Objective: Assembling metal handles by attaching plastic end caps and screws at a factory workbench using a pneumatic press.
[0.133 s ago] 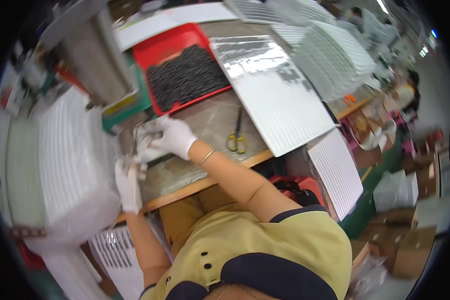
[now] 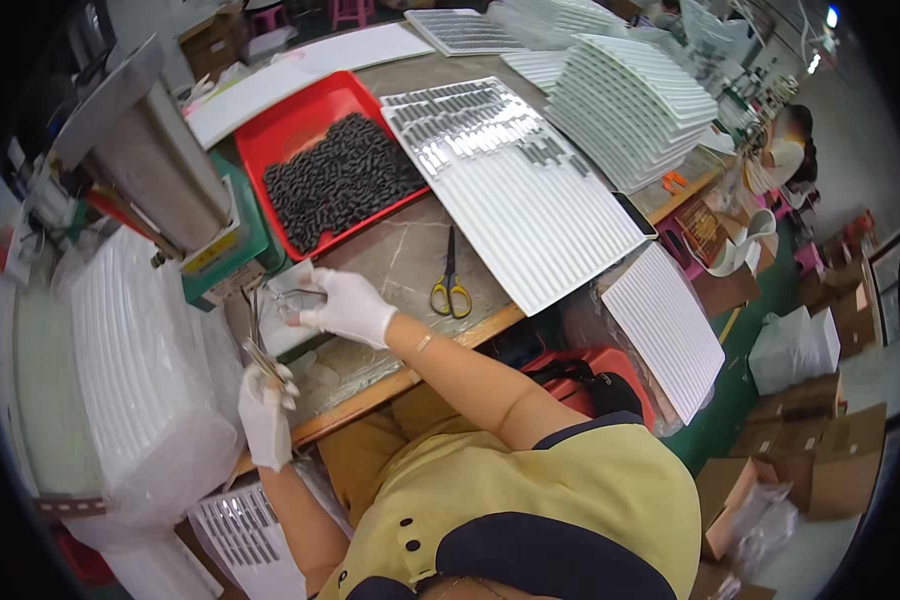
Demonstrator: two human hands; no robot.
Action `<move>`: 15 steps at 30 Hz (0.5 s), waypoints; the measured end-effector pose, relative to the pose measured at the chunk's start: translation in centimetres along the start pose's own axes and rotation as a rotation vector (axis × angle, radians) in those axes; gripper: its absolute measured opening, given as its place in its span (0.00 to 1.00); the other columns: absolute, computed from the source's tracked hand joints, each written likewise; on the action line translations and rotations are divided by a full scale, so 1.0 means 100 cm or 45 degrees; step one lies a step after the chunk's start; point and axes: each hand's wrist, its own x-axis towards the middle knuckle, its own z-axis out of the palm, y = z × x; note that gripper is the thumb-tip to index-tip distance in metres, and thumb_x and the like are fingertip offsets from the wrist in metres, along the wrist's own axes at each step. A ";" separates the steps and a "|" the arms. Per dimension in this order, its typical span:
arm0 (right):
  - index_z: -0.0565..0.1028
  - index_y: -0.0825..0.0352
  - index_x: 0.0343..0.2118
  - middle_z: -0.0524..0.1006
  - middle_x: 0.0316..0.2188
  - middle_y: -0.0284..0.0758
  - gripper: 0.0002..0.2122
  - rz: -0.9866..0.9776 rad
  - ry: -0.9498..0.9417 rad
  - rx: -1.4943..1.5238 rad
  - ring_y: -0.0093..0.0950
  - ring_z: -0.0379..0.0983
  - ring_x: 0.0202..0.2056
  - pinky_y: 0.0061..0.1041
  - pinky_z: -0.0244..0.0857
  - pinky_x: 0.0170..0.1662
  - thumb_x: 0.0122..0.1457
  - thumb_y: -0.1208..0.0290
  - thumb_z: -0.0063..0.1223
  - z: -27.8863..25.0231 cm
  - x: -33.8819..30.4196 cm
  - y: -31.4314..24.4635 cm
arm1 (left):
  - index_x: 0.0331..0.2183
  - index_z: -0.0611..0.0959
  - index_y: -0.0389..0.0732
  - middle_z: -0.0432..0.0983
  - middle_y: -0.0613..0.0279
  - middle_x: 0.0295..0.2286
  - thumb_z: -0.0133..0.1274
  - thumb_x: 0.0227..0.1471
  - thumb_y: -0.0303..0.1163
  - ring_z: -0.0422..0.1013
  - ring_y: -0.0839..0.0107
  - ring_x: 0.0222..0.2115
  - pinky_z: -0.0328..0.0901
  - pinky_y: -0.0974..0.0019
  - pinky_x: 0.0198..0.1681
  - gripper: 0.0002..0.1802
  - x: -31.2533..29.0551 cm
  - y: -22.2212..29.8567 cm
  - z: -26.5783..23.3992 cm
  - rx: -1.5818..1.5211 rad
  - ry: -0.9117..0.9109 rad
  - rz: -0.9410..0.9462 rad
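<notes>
Both my hands wear white gloves. My left hand (image 2: 266, 415), at the front left of the table, is closed round a slim metal tool (image 2: 261, 358) that looks like tweezers. Its thin prongs point away from me, toward the green-based machine. Beside it, my right hand (image 2: 348, 308) is bent over a white sheet (image 2: 282, 335), fingertips together in a pinch. Something small and shiny shows at those fingertips, too unclear to name. Yellow-and-black scissors (image 2: 451, 297) lie to the right of this hand. Beyond it stands a red tray (image 2: 253, 135) with many small dark cylindrical pieces (image 2: 340, 180).
A white ridged board (image 2: 540, 240), partly filled with rows of shiny and dark pieces, lies right of the tray. Stacked ridged boards (image 2: 630, 110) stand behind it. A green-based machine (image 2: 220, 250) and plastic-wrapped boards (image 2: 150, 350) are on the left. A person (image 2: 785, 155) sits far right.
The view has shifted slightly and sharpened. My left hand is a little lower and farther from my right hand, and its metal tool shows more plainly.
</notes>
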 end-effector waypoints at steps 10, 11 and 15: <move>0.74 0.73 0.34 0.77 0.27 0.33 0.10 0.040 -0.182 0.383 0.17 0.69 0.29 0.19 0.65 0.35 0.53 0.71 0.56 -0.018 -0.060 0.004 | 0.34 0.71 0.37 0.73 0.63 0.27 0.58 0.49 0.29 0.67 0.79 0.21 0.61 0.79 0.23 0.13 -0.022 -0.015 0.070 0.282 -0.118 -0.072; 0.73 0.74 0.34 0.76 0.27 0.33 0.10 0.033 -0.157 0.384 0.17 0.69 0.30 0.18 0.65 0.34 0.54 0.71 0.55 -0.018 -0.063 0.005 | 0.34 0.71 0.37 0.73 0.64 0.26 0.57 0.49 0.27 0.67 0.79 0.21 0.62 0.78 0.23 0.12 -0.022 -0.018 0.075 0.401 -0.043 -0.009; 0.73 0.73 0.33 0.76 0.26 0.32 0.09 0.128 -0.121 0.436 0.15 0.69 0.26 0.16 0.65 0.30 0.57 0.71 0.50 -0.030 -0.076 -0.010 | 0.37 0.71 0.35 0.72 0.63 0.28 0.56 0.51 0.29 0.68 0.79 0.22 0.62 0.78 0.23 0.14 -0.026 -0.019 0.089 0.423 0.016 0.002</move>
